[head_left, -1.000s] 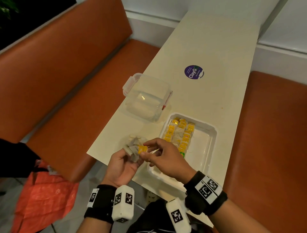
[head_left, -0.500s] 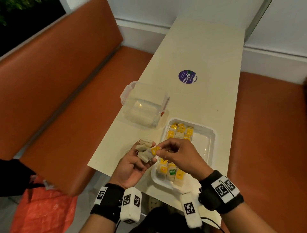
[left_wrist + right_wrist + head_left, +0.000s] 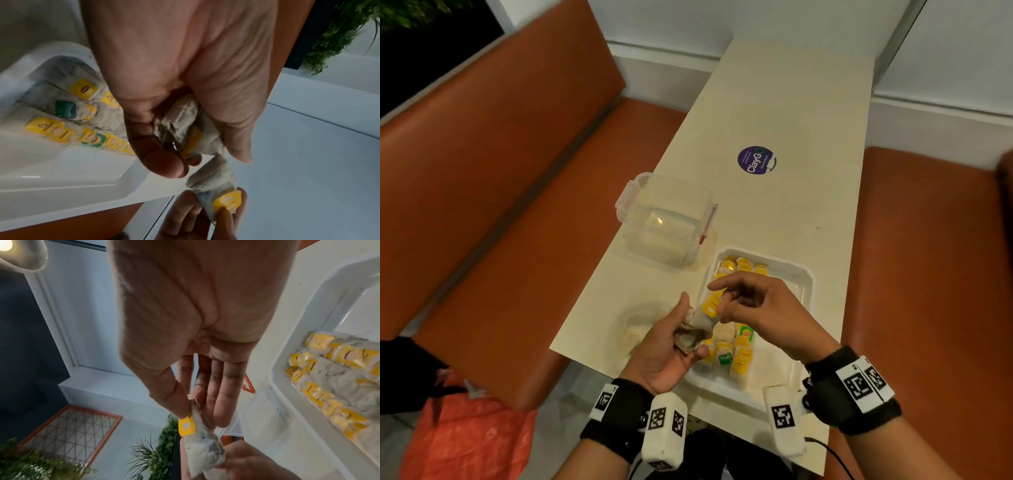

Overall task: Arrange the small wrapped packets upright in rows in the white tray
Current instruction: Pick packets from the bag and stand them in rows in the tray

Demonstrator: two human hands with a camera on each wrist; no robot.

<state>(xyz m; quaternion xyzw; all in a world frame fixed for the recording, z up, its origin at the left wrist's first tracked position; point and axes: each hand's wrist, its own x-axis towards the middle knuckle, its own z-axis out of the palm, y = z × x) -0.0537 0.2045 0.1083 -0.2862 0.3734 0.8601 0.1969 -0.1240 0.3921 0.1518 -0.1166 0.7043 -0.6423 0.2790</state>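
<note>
Left hand [image 3: 664, 346] cups a small bunch of packets [image 3: 180, 128] at the tray's nine o'clock edge. Right hand [image 3: 760, 308] pinches one yellow-tagged packet [image 3: 197, 434] between thumb and fingertips, touching that bunch. White tray [image 3: 804, 284] holds packet rows [image 3: 736, 346] along its nine o'clock side.

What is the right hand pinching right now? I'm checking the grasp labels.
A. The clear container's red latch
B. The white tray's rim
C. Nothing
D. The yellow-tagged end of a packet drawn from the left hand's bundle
D: the right hand pinches the yellow-tagged packet whose other end is in the left hand.
</note>
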